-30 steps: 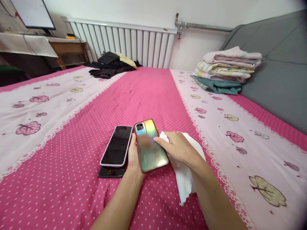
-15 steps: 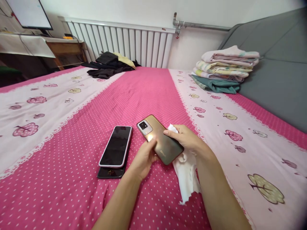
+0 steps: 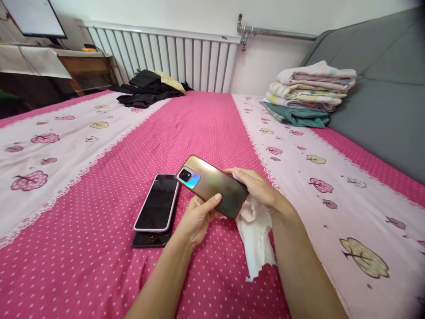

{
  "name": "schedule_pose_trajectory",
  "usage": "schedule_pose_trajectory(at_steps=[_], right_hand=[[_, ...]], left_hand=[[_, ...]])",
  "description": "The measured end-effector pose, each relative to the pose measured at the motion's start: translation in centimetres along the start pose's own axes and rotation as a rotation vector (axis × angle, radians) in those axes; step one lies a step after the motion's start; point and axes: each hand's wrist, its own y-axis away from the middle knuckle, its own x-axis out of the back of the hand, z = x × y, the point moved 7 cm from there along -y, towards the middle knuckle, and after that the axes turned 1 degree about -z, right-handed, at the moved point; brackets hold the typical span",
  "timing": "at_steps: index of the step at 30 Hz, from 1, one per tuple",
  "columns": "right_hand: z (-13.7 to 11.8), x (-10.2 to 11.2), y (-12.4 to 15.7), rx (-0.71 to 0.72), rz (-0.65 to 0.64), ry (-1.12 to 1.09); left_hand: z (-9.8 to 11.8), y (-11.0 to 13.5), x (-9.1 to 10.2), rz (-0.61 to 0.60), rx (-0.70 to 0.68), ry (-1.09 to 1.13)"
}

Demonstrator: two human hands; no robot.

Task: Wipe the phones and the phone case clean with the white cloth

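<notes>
A gold-to-dark-green smartphone [image 3: 212, 177] is held above the bed, its back facing up and its camera block at the left end. My left hand [image 3: 197, 219] grips its lower edge, thumb on the back and fingers underneath. At the phone's right end, my right hand [image 3: 260, 188] is closed on a crumpled white tissue [image 3: 255, 237] with torn edges, which hangs down below the palm. The fingers of that hand are partly hidden behind the phone. To the left, a phone with a pale rim [image 3: 156, 204] lies screen up on top of a black phone [image 3: 149, 239].
A pink dotted bedspread [image 3: 206, 119] covers the bed. Dark clothes [image 3: 142, 88] lie at the far left, and folded fabrics [image 3: 308, 93] are stacked by the grey headboard [image 3: 375, 88]. Behind stand a white radiator [image 3: 159, 53] and a desk [image 3: 83, 66] with a monitor [image 3: 36, 17].
The held phone has turned flatter and shifted left, its camera end now overlapping the pale-rimmed phone in view. My right hand has slid to its upper right edge, still with the tissue.
</notes>
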Motion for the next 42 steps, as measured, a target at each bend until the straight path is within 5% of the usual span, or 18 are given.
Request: schedule_pose_trajectory(at_steps=[7, 13, 23, 32, 42], right_hand=[[-0.9, 3.1, 0.8, 0.05, 0.354, 0.656], [-1.8, 3.6, 1.8, 0.017, 0.483, 0.467], [-1.9, 1.3, 1.2, 0.066, 0.273, -0.071], [-2.4, 0.4, 1.3, 0.08, 0.115, -0.103], [-2.7, 1.7, 1.8, 0.079, 0.321, 0.093]], left_hand=[[1.1, -0.1, 0.4, 0.088, -0.131, 0.096], [1.5, 0.0, 0.6, 0.117, -0.168, 0.117], [1.6, -0.2, 0.7, 0.152, -0.156, 0.25], [1.7, -0.4, 0.8, 0.138, -0.162, 0.297], [1.9, 0.1, 0.5, 0.15, -0.202, 0.162]])
